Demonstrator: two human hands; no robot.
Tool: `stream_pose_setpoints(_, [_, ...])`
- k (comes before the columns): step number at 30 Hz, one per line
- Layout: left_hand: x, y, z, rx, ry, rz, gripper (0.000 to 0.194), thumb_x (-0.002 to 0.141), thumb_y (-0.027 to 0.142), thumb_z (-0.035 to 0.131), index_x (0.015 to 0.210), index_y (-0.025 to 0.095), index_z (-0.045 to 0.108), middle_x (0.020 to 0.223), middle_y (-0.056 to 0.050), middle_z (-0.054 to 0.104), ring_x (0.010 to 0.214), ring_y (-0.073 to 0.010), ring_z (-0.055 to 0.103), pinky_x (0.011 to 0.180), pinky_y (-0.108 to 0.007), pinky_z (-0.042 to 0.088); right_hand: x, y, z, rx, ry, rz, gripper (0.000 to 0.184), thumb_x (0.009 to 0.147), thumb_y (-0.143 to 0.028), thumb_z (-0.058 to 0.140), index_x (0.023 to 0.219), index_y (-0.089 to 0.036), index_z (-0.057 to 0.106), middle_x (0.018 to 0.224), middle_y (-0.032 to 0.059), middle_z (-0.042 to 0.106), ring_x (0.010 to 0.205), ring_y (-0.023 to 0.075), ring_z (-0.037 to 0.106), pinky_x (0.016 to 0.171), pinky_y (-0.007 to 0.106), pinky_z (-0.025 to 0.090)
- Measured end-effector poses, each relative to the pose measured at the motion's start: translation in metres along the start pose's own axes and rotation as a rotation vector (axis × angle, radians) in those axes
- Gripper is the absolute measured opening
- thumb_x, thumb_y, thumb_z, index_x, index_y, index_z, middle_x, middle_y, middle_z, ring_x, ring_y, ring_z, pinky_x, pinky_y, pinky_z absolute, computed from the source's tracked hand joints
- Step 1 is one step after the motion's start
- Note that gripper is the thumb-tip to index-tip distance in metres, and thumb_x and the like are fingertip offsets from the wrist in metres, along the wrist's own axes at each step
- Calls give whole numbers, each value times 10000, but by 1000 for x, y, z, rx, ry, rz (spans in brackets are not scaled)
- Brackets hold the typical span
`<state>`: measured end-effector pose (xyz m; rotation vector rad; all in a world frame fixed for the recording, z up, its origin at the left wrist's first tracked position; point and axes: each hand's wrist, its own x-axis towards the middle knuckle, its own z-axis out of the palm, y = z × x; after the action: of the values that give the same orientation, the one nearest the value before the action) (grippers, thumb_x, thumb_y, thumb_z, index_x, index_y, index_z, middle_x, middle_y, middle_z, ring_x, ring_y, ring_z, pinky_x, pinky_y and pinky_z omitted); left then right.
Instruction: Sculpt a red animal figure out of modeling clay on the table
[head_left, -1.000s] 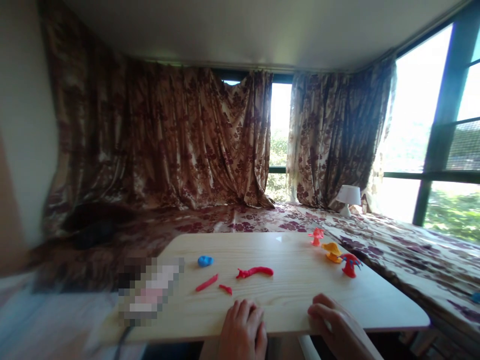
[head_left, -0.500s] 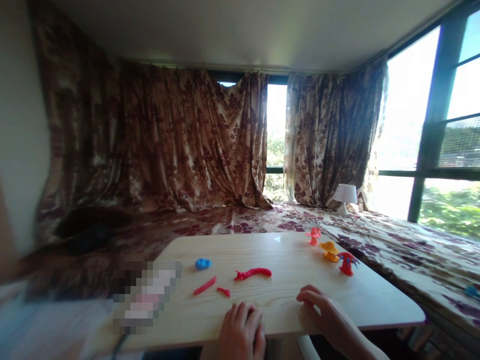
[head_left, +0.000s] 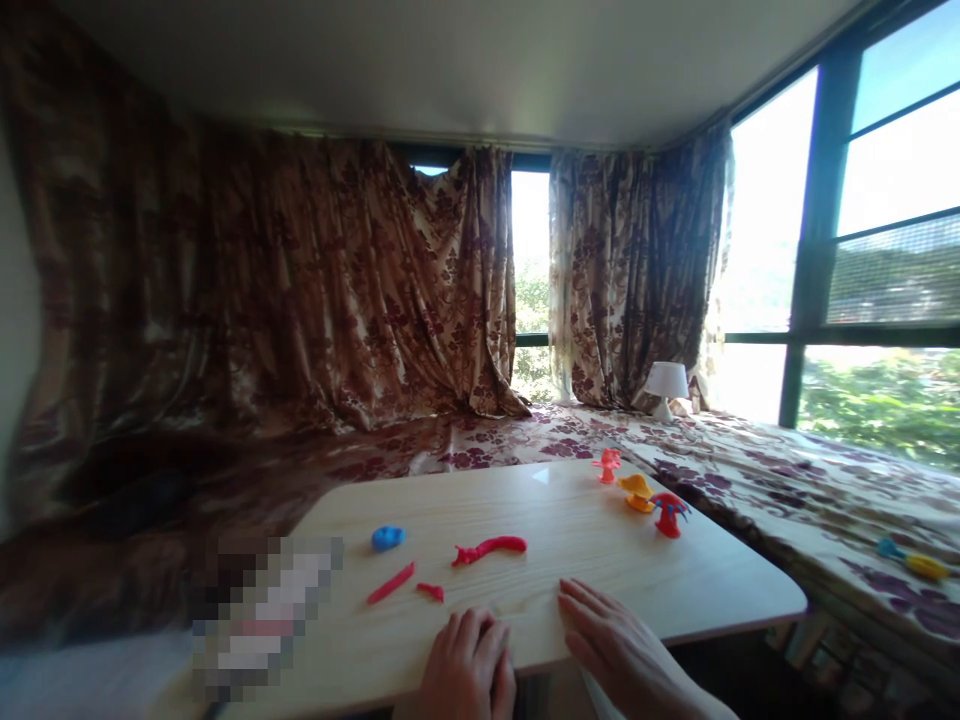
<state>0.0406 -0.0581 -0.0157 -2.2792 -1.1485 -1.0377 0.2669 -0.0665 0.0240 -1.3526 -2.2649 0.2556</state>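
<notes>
A long, curved red piece (head_left: 501,545), seemingly modelling clay, lies on a pale wooden table (head_left: 720,590), ahead of both hands and touching neither. Its left end is knobbly and forked. Toward the left lie a small red scrap (head_left: 430,592), a straight red strip (head_left: 391,583) and a blue lump (head_left: 388,538), all apart.

The left hand (head_left: 466,655) rests at the table's near edge, fingers bent and close together; whether anything is under it cannot be told. The right hand (head_left: 611,635) is palm down, fingers stretched out side by side, pinching nothing visible.

This looks like a pause between shaping steps. Taking up the curved piece would call for a forward reach and a light pinch, as it seems soft.

Farther right stand a coral figure (head_left: 608,465), a yellow one (head_left: 637,494) and a red one with blue spikes (head_left: 668,516). Beyond are patterned curtains (head_left: 322,280) and a white lamp (head_left: 667,380).
</notes>
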Motion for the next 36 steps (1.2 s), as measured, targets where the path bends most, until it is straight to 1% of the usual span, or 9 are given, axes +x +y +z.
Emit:
stream_pose_setpoints(3, [-1, -4, 3, 18, 12, 39, 266, 742, 163, 498, 980, 236, 593, 883, -35, 631, 784, -181, 596, 698, -289, 495, 26, 0, -2, -57, -52, -1, 410, 895, -315, 358, 1262, -201, 499, 1357, 97, 442, 1269, 224, 362, 1059, 393, 263])
stream_pose_setpoints(6, [-2, -9, 7, 13, 36, 67, 265, 737, 156, 495, 971, 232, 594, 877, -32, 634, 783, -175, 598, 694, -279, 497, 45, 15, -5, -144, -107, 118, 446, 898, -325, 328, 1296, -169, 454, 1387, 121, 387, 1292, 246, 318, 1054, 465, 231])
stream_pose_setpoints(10, [-2, -6, 5, 15, -8, 73, 272, 732, 169, 517, 989, 225, 589, 918, -40, 633, 815, -182, 598, 713, -283, 502, 26, 30, -9, -241, -120, 247, 495, 904, -348, 277, 1332, -131, 398, 1419, 123, 319, 1314, 245, 269, 1059, 483, 207])
stream_pose_setpoints(15, [1, 3, -2, 35, -50, 16, 278, 759, 185, 512, 1027, 214, 581, 937, -55, 629, 834, -192, 598, 729, -308, 505, -2, 14, -3, -222, -126, 144, 517, 913, -403, 264, 1361, -162, 352, 1432, 89, 294, 1323, 217, 247, 1080, 433, 191])
stream_pose_setpoints(19, [1, -1, -1, 51, -39, 74, 260, 776, 224, 519, 1028, 221, 583, 933, -50, 636, 815, -186, 603, 709, -296, 507, 31, 8, 1, -208, -133, 123, 474, 909, -356, 295, 1334, -175, 397, 1419, 106, 330, 1313, 229, 274, 1060, 454, 212])
stream_pose_setpoints(23, [-1, -6, 1, 53, -34, 86, 259, 774, 238, 525, 1026, 228, 586, 934, -49, 640, 819, -189, 605, 708, -294, 505, 55, 27, -7, -253, -105, 226, 454, 905, -290, 293, 1316, -143, 418, 1406, 143, 343, 1307, 248, 285, 1039, 496, 224])
stream_pose_setpoints(27, [0, 1, -2, 35, -35, 42, 268, 769, 227, 519, 1028, 228, 586, 945, -55, 636, 833, -195, 600, 727, -311, 499, 27, 34, -8, -276, -106, 225, 468, 901, -263, 266, 1326, -124, 404, 1406, 136, 346, 1304, 231, 295, 1051, 459, 230])
stream_pose_setpoints(31, [4, 12, -6, 28, -43, -43, 258, 764, 188, 499, 1003, 214, 596, 944, -67, 630, 843, -211, 591, 743, -354, 494, 5, 13, 2, -244, -126, 97, 483, 901, -292, 273, 1353, -150, 365, 1427, 96, 312, 1319, 195, 261, 1074, 397, 212])
stream_pose_setpoints(36, [5, 10, -7, 34, -55, -14, 263, 773, 196, 499, 1016, 209, 596, 947, -72, 634, 833, -214, 593, 725, -363, 502, 49, 8, 6, -295, -159, 170, 494, 899, -304, 276, 1347, -118, 369, 1422, 125, 320, 1317, 231, 263, 1057, 438, 226])
